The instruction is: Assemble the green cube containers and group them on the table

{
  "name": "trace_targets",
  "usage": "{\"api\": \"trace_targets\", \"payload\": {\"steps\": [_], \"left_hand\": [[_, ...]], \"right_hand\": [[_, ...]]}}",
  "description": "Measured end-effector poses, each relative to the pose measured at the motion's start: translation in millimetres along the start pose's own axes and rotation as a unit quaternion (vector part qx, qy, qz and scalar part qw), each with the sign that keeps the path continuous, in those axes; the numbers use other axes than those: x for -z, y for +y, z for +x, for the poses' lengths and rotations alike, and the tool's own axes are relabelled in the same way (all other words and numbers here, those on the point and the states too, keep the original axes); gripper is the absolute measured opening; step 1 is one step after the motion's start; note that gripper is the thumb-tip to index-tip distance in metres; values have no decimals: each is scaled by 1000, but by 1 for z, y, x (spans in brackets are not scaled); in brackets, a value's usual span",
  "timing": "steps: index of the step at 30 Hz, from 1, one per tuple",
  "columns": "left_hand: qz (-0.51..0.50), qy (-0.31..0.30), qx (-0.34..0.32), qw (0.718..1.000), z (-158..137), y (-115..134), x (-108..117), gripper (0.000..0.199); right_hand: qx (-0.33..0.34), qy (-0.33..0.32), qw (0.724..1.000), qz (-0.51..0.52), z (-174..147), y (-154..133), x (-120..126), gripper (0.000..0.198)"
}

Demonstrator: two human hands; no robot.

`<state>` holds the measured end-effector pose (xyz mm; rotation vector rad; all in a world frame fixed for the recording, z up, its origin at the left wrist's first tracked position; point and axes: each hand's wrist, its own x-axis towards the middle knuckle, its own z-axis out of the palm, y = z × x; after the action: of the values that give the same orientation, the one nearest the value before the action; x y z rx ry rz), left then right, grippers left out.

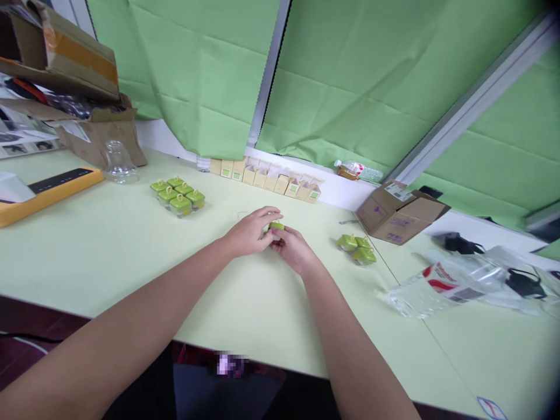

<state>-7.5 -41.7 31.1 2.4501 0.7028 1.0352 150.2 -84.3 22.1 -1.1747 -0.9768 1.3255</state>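
In front of me, over the middle of the table, both hands are on one small clear container with a green lid (276,225). My right hand (292,248) grips it from the right and below, fingers closed around its side. My left hand (251,234) reaches over from the left, its thumb and fingers bent about the container. Much of the container is hidden by fingers. To the left stands a tight group of several such green-lidded containers (180,198), each with a yellow ring on top. Three more green-lidded containers (364,255) stand to the right.
Small open cardboard boxes (271,179) line the wall. A carton (394,216) and a large clear bottle (441,286) lie at right. Far left are a yellow-edged device (65,189), a clear bottle (119,163) and stacked cartons (105,134). Green cloth (350,76) hangs behind.
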Motion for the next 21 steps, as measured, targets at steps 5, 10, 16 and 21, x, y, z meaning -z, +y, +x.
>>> {"api": "trace_targets", "payload": {"steps": [5, 10, 16, 21], "left_hand": [[-76, -33, 1, 997, -1, -3, -10, 54], [-149, -44, 4, 988, 0, -4, -16, 52], [-148, -34, 6, 988, 1, -3, -19, 51], [-125, -31, 12, 992, 5, 0, -21, 48]], "right_hand": [[-24, -64, 997, -48, -2, -5, 6, 21], [-29, -63, 994, -81, -2, -4, 6, 18], [-9, -37, 995, -90, 1, 1, 2, 15], [-15, 29, 995, -91, 2, 3, -4, 15]]}}
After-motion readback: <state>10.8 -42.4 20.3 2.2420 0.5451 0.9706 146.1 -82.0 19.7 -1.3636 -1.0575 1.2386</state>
